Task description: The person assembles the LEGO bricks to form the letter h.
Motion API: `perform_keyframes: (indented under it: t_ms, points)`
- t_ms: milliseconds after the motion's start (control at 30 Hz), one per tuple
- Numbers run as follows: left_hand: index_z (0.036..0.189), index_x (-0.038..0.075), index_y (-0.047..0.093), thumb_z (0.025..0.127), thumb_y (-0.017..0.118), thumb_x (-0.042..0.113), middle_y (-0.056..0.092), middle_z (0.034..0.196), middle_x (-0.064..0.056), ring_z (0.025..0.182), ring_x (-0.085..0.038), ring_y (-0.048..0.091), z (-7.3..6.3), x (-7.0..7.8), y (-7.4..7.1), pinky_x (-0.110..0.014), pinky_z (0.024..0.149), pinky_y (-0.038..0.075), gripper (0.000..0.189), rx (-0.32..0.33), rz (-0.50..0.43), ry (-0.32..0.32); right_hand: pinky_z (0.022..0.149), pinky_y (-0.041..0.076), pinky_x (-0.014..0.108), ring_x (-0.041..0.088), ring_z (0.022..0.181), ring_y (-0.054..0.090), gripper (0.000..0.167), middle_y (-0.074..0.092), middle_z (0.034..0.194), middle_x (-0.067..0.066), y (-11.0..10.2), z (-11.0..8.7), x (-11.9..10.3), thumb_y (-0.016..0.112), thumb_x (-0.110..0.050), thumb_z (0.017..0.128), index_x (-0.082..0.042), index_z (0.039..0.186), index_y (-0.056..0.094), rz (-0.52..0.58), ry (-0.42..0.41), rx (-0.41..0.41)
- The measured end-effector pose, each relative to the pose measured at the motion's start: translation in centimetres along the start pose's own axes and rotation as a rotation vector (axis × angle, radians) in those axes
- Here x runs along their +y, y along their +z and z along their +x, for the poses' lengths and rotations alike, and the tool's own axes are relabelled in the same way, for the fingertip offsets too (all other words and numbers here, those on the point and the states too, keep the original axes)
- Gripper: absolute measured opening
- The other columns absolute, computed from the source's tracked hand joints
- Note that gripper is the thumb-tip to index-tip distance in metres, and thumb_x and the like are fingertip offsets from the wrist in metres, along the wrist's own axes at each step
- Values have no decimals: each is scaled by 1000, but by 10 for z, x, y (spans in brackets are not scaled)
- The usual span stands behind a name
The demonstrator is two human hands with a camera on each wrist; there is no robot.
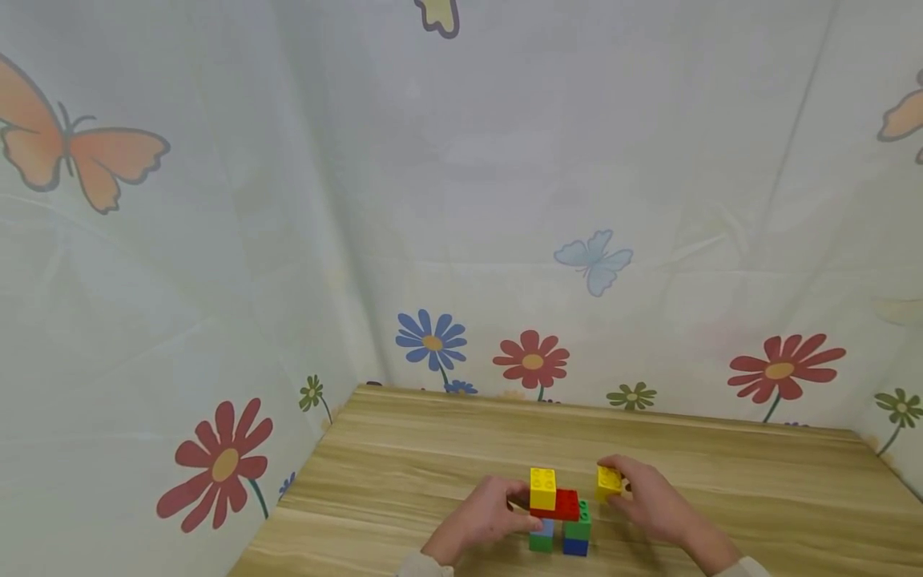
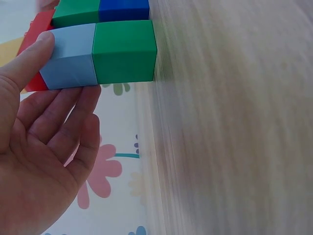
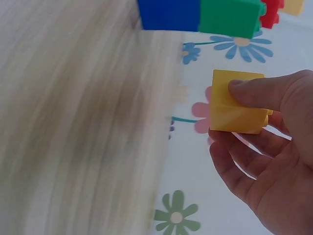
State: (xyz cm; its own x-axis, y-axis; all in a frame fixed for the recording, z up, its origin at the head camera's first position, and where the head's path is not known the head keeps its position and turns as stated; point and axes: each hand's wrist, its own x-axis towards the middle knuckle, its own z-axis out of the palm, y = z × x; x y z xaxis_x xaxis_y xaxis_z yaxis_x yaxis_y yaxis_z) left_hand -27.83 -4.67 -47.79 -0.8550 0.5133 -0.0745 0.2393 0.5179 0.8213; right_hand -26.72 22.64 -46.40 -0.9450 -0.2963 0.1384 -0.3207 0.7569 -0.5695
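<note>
A small toy-brick structure stands on the wooden table in the head view. Its left column has a light blue brick (image 2: 73,58) over a green brick (image 2: 124,51); the right column has another green brick (image 1: 578,525) over a dark blue brick (image 1: 575,547). A red brick (image 1: 566,505) bridges both columns, and a yellow brick (image 1: 543,490) sits on its left end. My left hand (image 1: 489,511) grips the left column, thumb against the light blue brick. To the right of the structure, my right hand (image 1: 652,501) pinches a second yellow brick (image 3: 237,105), held above the table and apart from the structure.
The wood-grain table (image 1: 433,449) reaches back to a pale curtain (image 1: 469,200) printed with flowers and butterflies. The curtain also runs along the left and right sides. The table's back edge lies beyond the bricks.
</note>
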Motion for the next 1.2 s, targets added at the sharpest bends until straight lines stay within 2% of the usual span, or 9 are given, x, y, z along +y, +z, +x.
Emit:
perform_keyframes:
  t_ms: [167, 300, 500, 633, 833, 1200]
  points:
    - [105, 25, 70, 78, 78, 27, 64, 91, 15, 80, -6, 56, 0, 1, 0, -28, 77, 49, 29, 4, 7, 10, 77, 52, 38, 19, 95, 57, 43, 58, 116, 5, -4, -3, -8, 73, -6, 81, -8, 122, 58, -14, -82, 47]
    - [105, 24, 70, 79, 78, 27, 64, 90, 15, 80, -6, 56, 0, 1, -1, -27, 77, 48, 28, 4, 11, 5, 75, 53, 32, 16, 94, 56, 44, 58, 114, 3, -6, -3, -15, 74, -7, 80, -10, 122, 59, -15, -109, 94]
    - [105, 25, 69, 78, 78, 28, 64, 91, 15, 80, -6, 56, 0, 0, 0, -28, 78, 49, 29, 3, 8, -2, 75, 53, 33, 18, 94, 57, 46, 59, 112, 3, -11, -5, -26, 73, -7, 82, -7, 125, 57, -12, -170, 125]
    - [105, 26, 70, 77, 78, 29, 64, 91, 15, 80, -6, 56, 0, 0, 0, -29, 77, 49, 29, 10, 8, -16, 75, 53, 28, 16, 93, 57, 46, 60, 110, 0, -16, -6, -34, 71, -6, 83, -6, 126, 56, -14, -212, 137]
    - [105, 26, 70, 78, 78, 29, 64, 91, 16, 80, -5, 56, 0, 1, 0, -27, 77, 49, 28, 13, 13, -3, 75, 51, 24, 14, 92, 57, 47, 60, 110, -1, -22, -8, -48, 72, -6, 83, -6, 127, 55, -24, -230, 157]
    - [105, 27, 69, 78, 78, 29, 65, 91, 16, 81, -4, 56, -1, 1, -1, -27, 77, 48, 28, 4, 12, 18, 74, 51, 25, 13, 93, 55, 49, 59, 115, 1, -26, -11, -65, 70, -10, 86, -6, 131, 52, -22, -303, 172]
